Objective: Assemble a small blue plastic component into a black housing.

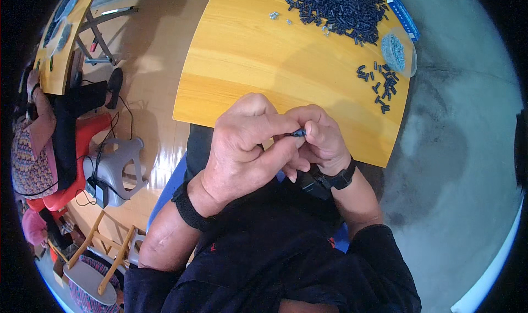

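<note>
Over yellow table [247, 54], both hands, left [247, 148] and right [322, 140], pinch one small dark part [298, 133]

A yellow wooden surface [247, 54] carries a large heap of small dark parts [338, 8], a smaller cluster [380, 85], a clear plastic tub [399, 52] and scattered silver screws [274, 16].

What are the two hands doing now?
Left hand: closed, pinching the small dark part.
Right hand: closed, pinching the same part.
</note>
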A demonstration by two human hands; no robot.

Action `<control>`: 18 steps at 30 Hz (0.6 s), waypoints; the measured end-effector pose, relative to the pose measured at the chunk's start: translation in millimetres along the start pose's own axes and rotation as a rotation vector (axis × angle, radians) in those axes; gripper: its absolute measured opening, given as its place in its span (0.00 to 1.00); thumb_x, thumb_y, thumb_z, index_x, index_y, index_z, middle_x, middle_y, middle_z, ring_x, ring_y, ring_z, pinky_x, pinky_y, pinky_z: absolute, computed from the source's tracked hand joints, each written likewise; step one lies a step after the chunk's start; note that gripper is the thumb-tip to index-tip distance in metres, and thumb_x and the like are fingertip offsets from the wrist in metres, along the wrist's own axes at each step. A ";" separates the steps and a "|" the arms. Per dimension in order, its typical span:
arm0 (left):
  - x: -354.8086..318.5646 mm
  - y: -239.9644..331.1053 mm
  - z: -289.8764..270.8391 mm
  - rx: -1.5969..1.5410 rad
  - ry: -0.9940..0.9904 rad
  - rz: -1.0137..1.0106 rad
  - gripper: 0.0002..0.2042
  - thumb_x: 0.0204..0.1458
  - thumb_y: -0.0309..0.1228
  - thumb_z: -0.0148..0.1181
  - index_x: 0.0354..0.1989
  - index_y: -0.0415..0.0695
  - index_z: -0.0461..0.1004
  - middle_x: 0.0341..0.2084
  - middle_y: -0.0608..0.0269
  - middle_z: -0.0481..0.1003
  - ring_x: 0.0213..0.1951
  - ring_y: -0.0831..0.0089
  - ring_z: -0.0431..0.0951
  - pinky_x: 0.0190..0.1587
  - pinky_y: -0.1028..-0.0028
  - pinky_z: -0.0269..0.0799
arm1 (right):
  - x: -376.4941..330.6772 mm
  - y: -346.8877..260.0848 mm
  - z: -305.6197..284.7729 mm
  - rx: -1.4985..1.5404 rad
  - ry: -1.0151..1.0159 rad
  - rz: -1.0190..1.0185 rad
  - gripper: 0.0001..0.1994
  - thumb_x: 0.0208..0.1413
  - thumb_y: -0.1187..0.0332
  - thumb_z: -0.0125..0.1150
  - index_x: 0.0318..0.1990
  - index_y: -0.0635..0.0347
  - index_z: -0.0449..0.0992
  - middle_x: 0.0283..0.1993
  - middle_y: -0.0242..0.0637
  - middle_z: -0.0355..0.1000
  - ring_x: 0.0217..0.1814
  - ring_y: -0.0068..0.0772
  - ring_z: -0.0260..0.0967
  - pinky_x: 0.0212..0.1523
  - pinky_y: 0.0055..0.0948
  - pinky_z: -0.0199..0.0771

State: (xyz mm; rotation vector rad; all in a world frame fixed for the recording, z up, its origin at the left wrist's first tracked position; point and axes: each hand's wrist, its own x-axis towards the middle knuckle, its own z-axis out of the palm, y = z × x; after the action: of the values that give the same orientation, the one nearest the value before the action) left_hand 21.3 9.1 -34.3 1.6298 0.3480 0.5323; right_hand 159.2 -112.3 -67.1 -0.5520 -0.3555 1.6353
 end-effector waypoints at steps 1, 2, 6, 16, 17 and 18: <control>0.7 -0.2 -0.7 0.002 -0.002 0.000 0.09 0.40 0.19 0.67 0.33 0.39 0.79 0.21 0.63 0.70 0.25 0.74 0.70 0.26 0.76 0.64 | 0.5 0.8 0.7 0.001 0.002 0.002 0.24 0.60 0.53 0.56 0.44 0.72 0.70 0.24 0.37 0.68 0.16 0.26 0.64 0.21 0.34 0.77; 1.3 -1.1 -1.2 0.000 -0.001 -0.002 0.09 0.40 0.19 0.67 0.33 0.39 0.79 0.21 0.63 0.70 0.25 0.74 0.70 0.26 0.76 0.64 | 1.1 1.7 1.7 0.012 0.011 -0.003 0.24 0.60 0.53 0.56 0.44 0.72 0.70 0.23 0.37 0.68 0.16 0.26 0.64 0.21 0.35 0.77; 3.5 -3.8 -3.0 0.052 -0.014 0.053 0.09 0.40 0.19 0.65 0.32 0.40 0.79 0.20 0.62 0.69 0.23 0.71 0.70 0.25 0.74 0.63 | 1.2 4.9 2.3 0.028 0.029 -0.011 0.23 0.60 0.53 0.55 0.43 0.72 0.70 0.23 0.37 0.68 0.15 0.25 0.63 0.21 0.34 0.77; 8.4 -1.7 -5.1 0.045 -0.083 0.032 0.07 0.40 0.21 0.65 0.31 0.41 0.79 0.20 0.61 0.71 0.23 0.71 0.72 0.26 0.73 0.66 | 0.0 8.6 2.7 0.022 0.021 -0.058 0.22 0.62 0.54 0.53 0.41 0.72 0.70 0.21 0.36 0.66 0.14 0.24 0.62 0.20 0.34 0.77; 8.2 -2.0 -4.6 0.046 -0.084 0.032 0.07 0.40 0.21 0.65 0.31 0.41 0.79 0.20 0.61 0.71 0.23 0.71 0.72 0.26 0.73 0.66 | 0.0 8.9 2.9 0.029 0.027 -0.059 0.22 0.62 0.54 0.53 0.41 0.72 0.70 0.21 0.36 0.66 0.14 0.24 0.62 0.20 0.34 0.77; 7.6 -3.0 -3.8 0.046 -0.067 0.022 0.08 0.40 0.20 0.65 0.31 0.41 0.79 0.20 0.62 0.71 0.24 0.71 0.72 0.26 0.74 0.67 | 0.0 9.2 3.2 0.037 0.034 -0.060 0.22 0.62 0.54 0.53 0.41 0.72 0.70 0.21 0.36 0.66 0.14 0.24 0.62 0.20 0.34 0.77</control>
State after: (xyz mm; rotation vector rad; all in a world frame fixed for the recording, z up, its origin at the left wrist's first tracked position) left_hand 25.9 16.6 -36.0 1.6939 0.2944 0.4881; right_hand 149.8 -113.3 -69.4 -0.5359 -0.3136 1.5701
